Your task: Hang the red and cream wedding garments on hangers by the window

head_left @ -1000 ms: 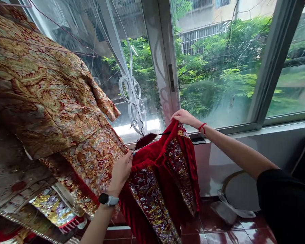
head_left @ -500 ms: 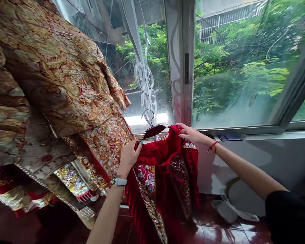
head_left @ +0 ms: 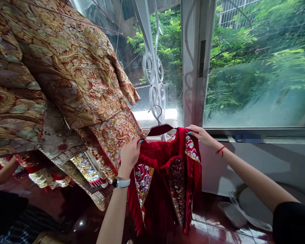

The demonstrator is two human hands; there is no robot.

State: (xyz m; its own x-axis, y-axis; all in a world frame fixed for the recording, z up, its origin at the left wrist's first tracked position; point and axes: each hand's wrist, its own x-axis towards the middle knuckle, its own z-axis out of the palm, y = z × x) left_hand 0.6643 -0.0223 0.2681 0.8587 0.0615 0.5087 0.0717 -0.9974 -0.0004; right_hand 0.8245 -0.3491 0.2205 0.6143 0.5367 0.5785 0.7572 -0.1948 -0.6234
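Observation:
A red skirt [head_left: 155,154] with sequinned panels and fringes hangs spread out in front of me. My left hand [head_left: 129,156] is closed on its left top edge, thumb at the end of a dark hanger [head_left: 160,129]. On the opposite side, my right hand [head_left: 199,135] pinches the right top edge near the hanger's other end. The hanger's metal hook points up, in front of the white scroll ironwork [head_left: 154,69]. The skirt's lower part falls into shadow.
Gold brocade garments [head_left: 73,71] hang close on the left, touching near my left forearm. Another person's arm [head_left: 5,173] shows at lower left. Behind are a window frame [head_left: 193,67] and sill [head_left: 282,139]. A plastic bag [head_left: 235,213] lies on the tiled floor at right.
My view has turned slightly left. The skirt is spread a little wider between my hands, and its panels face me more. Another person's arm has come into view at lower left.

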